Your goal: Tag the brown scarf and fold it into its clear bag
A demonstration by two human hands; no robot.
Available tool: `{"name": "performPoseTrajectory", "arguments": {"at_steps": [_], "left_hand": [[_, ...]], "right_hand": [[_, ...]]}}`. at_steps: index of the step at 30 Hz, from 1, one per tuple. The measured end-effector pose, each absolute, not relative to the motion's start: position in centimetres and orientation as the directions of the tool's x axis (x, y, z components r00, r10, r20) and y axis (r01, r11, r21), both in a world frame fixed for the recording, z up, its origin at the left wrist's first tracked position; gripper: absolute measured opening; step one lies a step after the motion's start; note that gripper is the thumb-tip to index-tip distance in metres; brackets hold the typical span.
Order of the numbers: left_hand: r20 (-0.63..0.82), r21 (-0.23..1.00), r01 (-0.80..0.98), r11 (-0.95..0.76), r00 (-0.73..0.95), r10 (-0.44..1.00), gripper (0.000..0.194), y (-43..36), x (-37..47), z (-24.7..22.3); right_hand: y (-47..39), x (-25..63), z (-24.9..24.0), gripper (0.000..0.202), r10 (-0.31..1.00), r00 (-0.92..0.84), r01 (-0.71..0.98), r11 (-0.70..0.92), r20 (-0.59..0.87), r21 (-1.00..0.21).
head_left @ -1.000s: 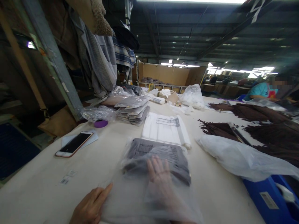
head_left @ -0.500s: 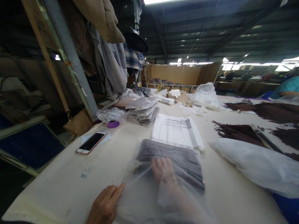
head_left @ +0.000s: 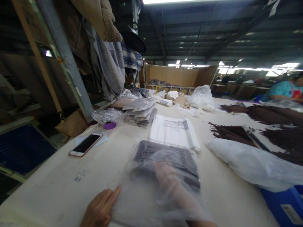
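— Two hands at the bottom of the frame, yes? What has each got?

— Left hand (head_left: 100,210) lies flat at the lower centre-left, fingers stretched out together, tips pressing the near left edge of the clear plastic bag (head_left: 158,189) down on the table (head_left: 47,189). It pinches nothing that I can see. Right hand (head_left: 169,179) is inside the bag, seen blurred through the film, fingers extended and resting on the folded grey garment (head_left: 168,157); whether it grips the cloth or only lies on it, I cannot tell.

— And where does that garment sit?

— Centre of the frame, just below the middle, inside the bag toward its far end. Just beyond it, touching or nearly so, lies a folded white cloth with grey stripes (head_left: 174,134).

— What else is around?

— Left of centre, a phone (head_left: 85,144) face up on a slip of paper. Above it a purple lid (head_left: 109,125) beside crumpled plastic, then a stack of bagged garments (head_left: 139,112). On the right, a large white plastic sack (head_left: 251,164) over a blue crate (head_left: 284,208), with dark brown fringed fabric (head_left: 236,132) behind. Another person in a teal top (head_left: 281,90) is at the far right edge. Coats (head_left: 109,63) hang at upper left.
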State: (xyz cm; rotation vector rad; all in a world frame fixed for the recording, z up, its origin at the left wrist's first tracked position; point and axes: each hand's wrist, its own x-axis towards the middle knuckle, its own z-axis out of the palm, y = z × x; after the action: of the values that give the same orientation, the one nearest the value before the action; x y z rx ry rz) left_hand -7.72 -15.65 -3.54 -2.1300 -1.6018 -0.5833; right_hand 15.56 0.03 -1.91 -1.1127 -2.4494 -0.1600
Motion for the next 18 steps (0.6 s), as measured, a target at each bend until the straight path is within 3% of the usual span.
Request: {"name": "performPoseTrajectory", "arguments": {"at_steps": [4, 9, 18], "left_hand": [[0.568, -0.117, 0.953, -0.278, 0.294, 0.769, 0.089, -15.6, -7.8, -3.7], [0.57, -0.133, 0.95, -0.282, 0.306, 0.762, 0.089, -15.7, -8.1, -3.8], [0.558, -0.063, 0.959, -0.275, 0.262, 0.787, 0.091, -15.8, -7.6, -3.2]], "right_hand": [[0.4, 15.5, -1.6, 0.025, 0.653, -0.654, 0.686, 0.725, 0.381, -0.066], [0.8, 15.1, -0.9, 0.044, 0.731, -0.578, 0.759, 0.645, 0.363, -0.092], [-0.5, 13.9, 0.1, 0.038, 0.79, -0.5, 0.82, 0.564, 0.356, -0.101]]}}
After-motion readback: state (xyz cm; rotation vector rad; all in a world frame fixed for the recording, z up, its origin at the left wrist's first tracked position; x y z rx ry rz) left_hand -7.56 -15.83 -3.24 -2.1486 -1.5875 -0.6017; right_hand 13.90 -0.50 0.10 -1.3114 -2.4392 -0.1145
